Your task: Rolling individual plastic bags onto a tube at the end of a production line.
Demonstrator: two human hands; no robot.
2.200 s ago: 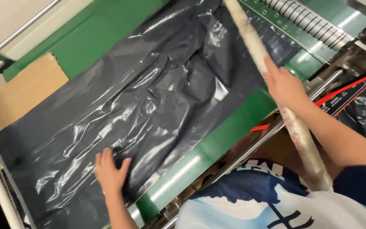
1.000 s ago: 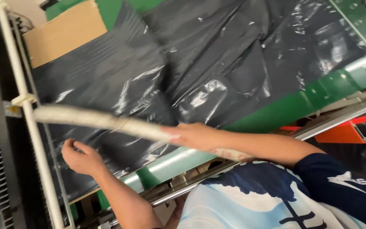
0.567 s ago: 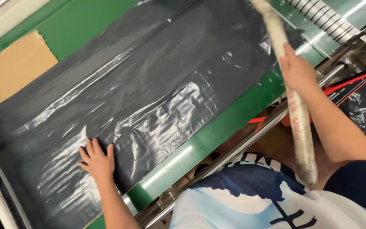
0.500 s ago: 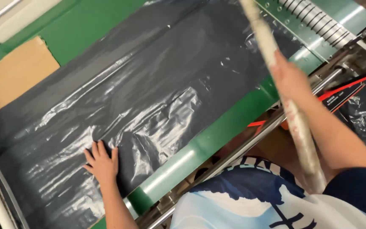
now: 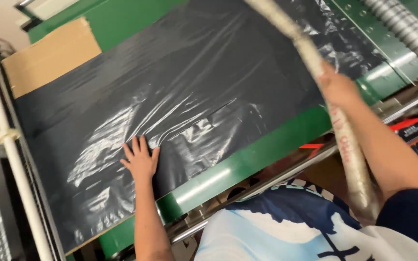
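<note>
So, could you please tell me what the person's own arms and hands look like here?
Both hands are bare: no gloves, rings or watch show. The left hand and its forearm are uncovered. The right hand leads to a bare forearm and a dark navy short sleeve, on a blue-and-white patterned shirt.

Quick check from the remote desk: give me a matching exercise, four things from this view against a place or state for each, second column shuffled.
Things:
1. left hand
2. right hand
3. cardboard piece
4. black plastic sheet

Places or states:
A. spread over the green table
B. gripping the long pale tube
C. pressed flat on the sheet
D. at the table's far corner

Pairs: 1-C, 2-B, 3-D, 4-A
</note>
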